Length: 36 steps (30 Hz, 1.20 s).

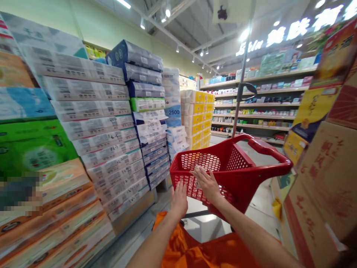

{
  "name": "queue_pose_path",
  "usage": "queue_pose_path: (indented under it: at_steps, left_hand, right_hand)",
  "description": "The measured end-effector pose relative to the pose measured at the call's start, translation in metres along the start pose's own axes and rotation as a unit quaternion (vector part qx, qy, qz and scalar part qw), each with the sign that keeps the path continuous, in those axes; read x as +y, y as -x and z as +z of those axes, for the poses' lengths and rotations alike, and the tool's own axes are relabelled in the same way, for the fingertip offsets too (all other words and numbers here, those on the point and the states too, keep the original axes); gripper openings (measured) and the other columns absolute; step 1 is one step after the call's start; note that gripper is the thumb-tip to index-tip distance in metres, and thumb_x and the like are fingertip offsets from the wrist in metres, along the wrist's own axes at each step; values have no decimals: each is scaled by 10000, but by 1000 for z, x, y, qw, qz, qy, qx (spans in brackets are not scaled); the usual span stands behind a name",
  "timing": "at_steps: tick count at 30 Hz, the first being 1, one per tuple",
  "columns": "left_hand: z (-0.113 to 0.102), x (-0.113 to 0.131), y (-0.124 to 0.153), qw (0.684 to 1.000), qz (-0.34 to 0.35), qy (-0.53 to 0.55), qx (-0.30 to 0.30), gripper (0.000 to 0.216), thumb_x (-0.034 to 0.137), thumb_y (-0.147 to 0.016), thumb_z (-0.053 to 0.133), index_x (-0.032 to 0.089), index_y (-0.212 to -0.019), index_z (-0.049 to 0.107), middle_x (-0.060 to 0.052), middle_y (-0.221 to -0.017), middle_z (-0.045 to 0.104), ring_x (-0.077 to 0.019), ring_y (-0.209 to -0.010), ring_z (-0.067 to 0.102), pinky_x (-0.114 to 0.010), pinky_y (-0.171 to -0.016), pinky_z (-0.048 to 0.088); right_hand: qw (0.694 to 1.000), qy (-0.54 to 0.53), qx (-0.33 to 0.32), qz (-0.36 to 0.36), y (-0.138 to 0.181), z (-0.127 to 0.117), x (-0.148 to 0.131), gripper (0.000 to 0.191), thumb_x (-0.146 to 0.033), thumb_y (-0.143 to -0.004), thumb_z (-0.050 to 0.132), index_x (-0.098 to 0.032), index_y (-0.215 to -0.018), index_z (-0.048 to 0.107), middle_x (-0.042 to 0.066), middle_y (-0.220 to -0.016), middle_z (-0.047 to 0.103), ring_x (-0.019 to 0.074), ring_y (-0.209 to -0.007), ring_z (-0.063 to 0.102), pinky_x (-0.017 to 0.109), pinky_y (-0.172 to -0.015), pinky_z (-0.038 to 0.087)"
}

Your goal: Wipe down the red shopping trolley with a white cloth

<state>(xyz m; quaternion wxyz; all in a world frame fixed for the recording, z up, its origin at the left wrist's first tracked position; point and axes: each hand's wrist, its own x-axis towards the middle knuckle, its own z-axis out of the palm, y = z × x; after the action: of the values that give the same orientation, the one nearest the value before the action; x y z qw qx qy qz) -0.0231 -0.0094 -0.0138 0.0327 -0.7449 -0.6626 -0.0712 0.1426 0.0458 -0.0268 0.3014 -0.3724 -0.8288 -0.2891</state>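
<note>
A red plastic shopping cart (245,186) with a perforated basket stands right in front of me, its handle pointing to the right. At the basket's near upper rim, my right hand (208,184) presses a crumpled pale cloth (197,173) against the plastic. The cloth is mostly hidden under the fingers. My left hand (180,199) is at the basket's near left corner, its fingers stretched out and holding nothing. Whether its fingertips touch the basket is hard to tell.
Stacked packs of paper goods (119,149) line the left side. Cardboard cartons (326,186) rise on the right. A metal pole (238,100) stands behind the cart, and stocked shelves (259,106) fill the back. Orange fabric (212,251) lies below my forearms.
</note>
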Motion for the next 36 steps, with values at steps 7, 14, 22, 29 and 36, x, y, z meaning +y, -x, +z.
queue_pose_path:
  at_steps: [7, 14, 22, 29, 36]
  left_hand:
    - [6, 22, -4, 998, 66, 7, 12, 605, 124, -722, 323, 131, -1325, 269, -82, -1432, 196, -209, -1315, 129, -452, -1055, 131]
    - [-2, 47, -11, 996, 91, 6, 3, 648, 95, -695, 329, 132, -1336, 236, -71, -1440, 168, -205, -1319, 112, -462, -1058, 119]
    - [-7, 74, -17, 992, 126, 7, 19, 591, 82, -740, 266, 127, -1330, 256, -68, -1431, 199, -202, -1313, 140, -447, -1061, 131]
    - [-20, 94, -16, 987, 162, -2, 15, 574, 106, -755, 264, 133, -1329, 265, -61, -1430, 197, -194, -1315, 136, -434, -1066, 138]
    - [-23, 114, -24, 981, 191, -9, 42, 612, 90, -714, 300, 125, -1325, 272, -69, -1429, 199, -193, -1317, 129, -446, -1061, 142]
  right_hand:
    - [998, -5, -40, -46, 55, 13, -1, 291, -221, -810, 482, -224, -1085, 577, 38, -1164, 564, 200, -1173, 402, 432, -1064, 25]
    - [997, 62, 11, 34, 40, -21, 27, 402, -184, -851, 389, -222, -1248, 432, 40, -1258, 485, 191, -1237, 317, 431, -1060, 9]
    - [997, 63, 25, 29, 59, -45, 41, 348, -188, -859, 387, -220, -1187, 498, 21, -1246, 499, 182, -1242, 304, 430, -1065, 6]
    - [996, 81, -21, 17, 81, -46, 51, 323, -237, -859, 422, -245, -1171, 506, 3, -1197, 542, 161, -1194, 376, 389, -1064, -25]
    - [980, 133, 80, 122, 73, -89, 90, 375, -152, -866, 373, -234, -1220, 463, 25, -1238, 506, 179, -1232, 328, 430, -1056, 65]
